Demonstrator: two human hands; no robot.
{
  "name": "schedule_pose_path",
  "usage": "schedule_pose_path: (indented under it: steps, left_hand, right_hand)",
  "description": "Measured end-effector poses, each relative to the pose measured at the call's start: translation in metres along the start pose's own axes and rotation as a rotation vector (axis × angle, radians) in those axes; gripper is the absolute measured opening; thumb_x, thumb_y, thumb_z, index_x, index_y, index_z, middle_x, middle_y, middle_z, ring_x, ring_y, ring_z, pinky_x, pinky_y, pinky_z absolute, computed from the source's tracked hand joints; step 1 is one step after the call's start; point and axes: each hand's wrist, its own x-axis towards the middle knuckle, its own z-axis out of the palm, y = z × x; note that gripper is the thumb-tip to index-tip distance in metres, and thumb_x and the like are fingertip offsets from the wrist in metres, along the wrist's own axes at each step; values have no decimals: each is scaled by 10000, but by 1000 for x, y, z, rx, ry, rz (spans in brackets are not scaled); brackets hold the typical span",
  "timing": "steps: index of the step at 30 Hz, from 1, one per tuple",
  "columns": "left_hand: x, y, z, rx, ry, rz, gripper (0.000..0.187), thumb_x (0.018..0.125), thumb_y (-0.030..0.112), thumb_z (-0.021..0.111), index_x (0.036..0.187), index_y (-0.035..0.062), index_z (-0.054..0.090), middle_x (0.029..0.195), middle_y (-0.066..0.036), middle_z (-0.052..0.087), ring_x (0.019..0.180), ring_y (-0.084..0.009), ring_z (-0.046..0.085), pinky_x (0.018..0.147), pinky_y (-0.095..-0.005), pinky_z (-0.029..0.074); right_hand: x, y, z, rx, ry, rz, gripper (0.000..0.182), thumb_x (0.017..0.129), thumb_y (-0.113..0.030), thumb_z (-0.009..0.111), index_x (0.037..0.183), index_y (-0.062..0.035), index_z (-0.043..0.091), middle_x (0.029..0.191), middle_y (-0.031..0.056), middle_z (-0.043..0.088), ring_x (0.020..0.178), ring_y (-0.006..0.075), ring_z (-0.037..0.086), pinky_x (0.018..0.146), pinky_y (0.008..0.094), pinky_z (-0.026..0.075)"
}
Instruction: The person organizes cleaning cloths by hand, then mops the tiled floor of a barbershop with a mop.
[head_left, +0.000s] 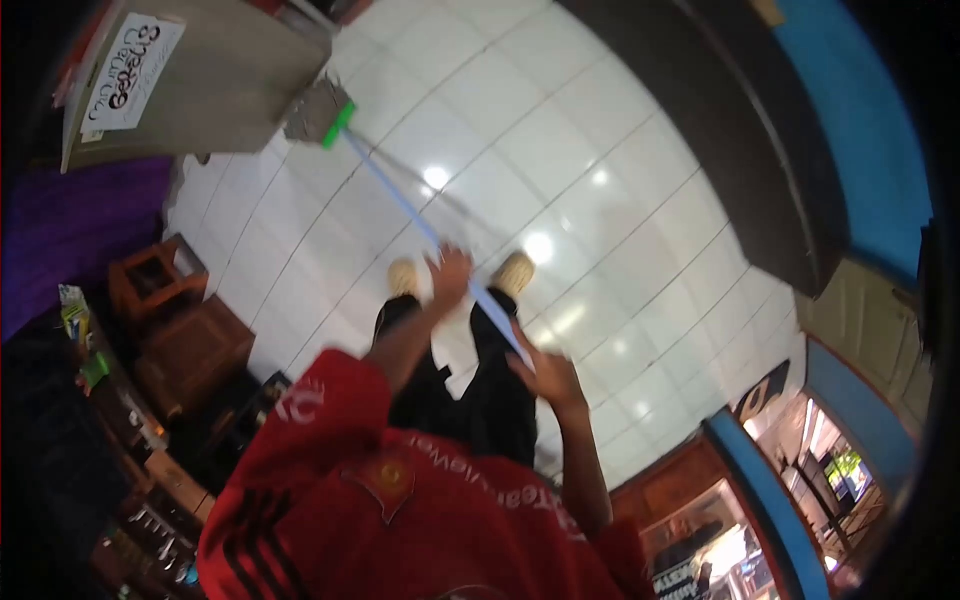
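Observation:
A mop with a light blue handle [392,190] slants across the view from my body toward the upper left. Around the middle of the handle, my left hand [450,274] is closed. My right hand [548,374] grips it lower in the view, close to its near end. At the far end, the green clamp [339,125] and grey mop head [311,108] lie on the white tiled floor [590,190], right by the base of a grey-beige panel [220,75]. My feet, in pale footwear [513,272], stand on either side of the handle's line.
A paper sign [133,75] is stuck to the panel. Brown wooden furniture [195,350] and a purple cloth [90,235] line the left side. A long dark piece of furniture [740,120] borders the floor at upper right. A glass-fronted cabinet [700,530] and a doorway [820,470] are at lower right.

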Motion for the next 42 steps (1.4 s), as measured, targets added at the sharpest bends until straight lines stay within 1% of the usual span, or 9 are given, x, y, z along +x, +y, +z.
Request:
schedule_pose_path:
  steps: [3,10,22,24,26,29,32,35,42]
  left_hand:
    - [-38,130,-86,-408,-561,118,311,808,287,496,1054,120,587,1120,-131,550,1135,-347,434,896,-688,249]
    - [-68,230,-185,-688,-320,328,215,658,168,672,794,70,537,875,-97,529,995,-311,462,830,-623,289]
    - [137,-110,-75,-3,-330,-196,414,826,318,538,1197,141,497,1384,-96,332,1333,-251,220,992,-612,229]
    - [149,-89,-95,120,-437,-141,377,849,297,502,1191,138,496,1382,-106,333,1316,-258,254,985,-612,240]
    - [114,-43,-39,-140,60,36,189,780,243,548,906,123,621,1018,-95,571,1083,-265,470,936,-590,285]
    - [62,76,-102,-1026,151,378,273,816,324,453,738,142,640,749,-64,616,846,-275,569,890,-580,277]
    - [-19,278,-90,-377,-275,152,342,854,344,420,956,121,659,874,-181,629,1195,-518,322,866,-765,136]
    - [-6,258,-269,-779,-459,337,190,799,184,487,812,53,625,832,-232,592,1147,-576,334,851,-766,163]
    - [28,229,-222,-589,-355,285,162,780,185,509,820,73,619,870,-144,608,1159,-488,382,886,-736,210]
  right_hand:
    - [-116,68,-64,-22,-28,-40,648,773,-255,625,1355,-188,348,603,161,535,582,345,558,543,435,442]
    - [-214,90,-138,91,19,102,493,725,-119,648,1207,-141,544,555,166,520,515,328,554,503,409,437]
    - [127,-73,-30,158,56,-40,434,850,-263,531,1273,-200,454,730,176,617,652,384,598,618,481,483]
    - [125,-67,-39,153,80,-12,419,846,-298,549,1251,-210,484,739,168,618,665,369,605,617,467,484]
    - [77,-23,-73,233,177,-71,413,828,-319,586,1224,-222,518,740,168,612,676,352,609,591,429,483]
    - [-33,43,-132,87,33,-14,460,817,-237,601,1261,-227,481,779,204,596,732,354,606,606,424,478]
    - [-140,10,-221,-144,-177,496,423,782,-214,638,1196,-187,556,820,217,611,717,332,629,611,359,487]
    - [-231,31,-241,221,131,424,361,739,-126,684,1089,-60,620,735,114,652,613,175,609,528,300,447]
    - [-136,10,-260,-20,-121,449,365,765,-184,678,1113,-93,612,818,183,645,735,214,661,611,321,492]
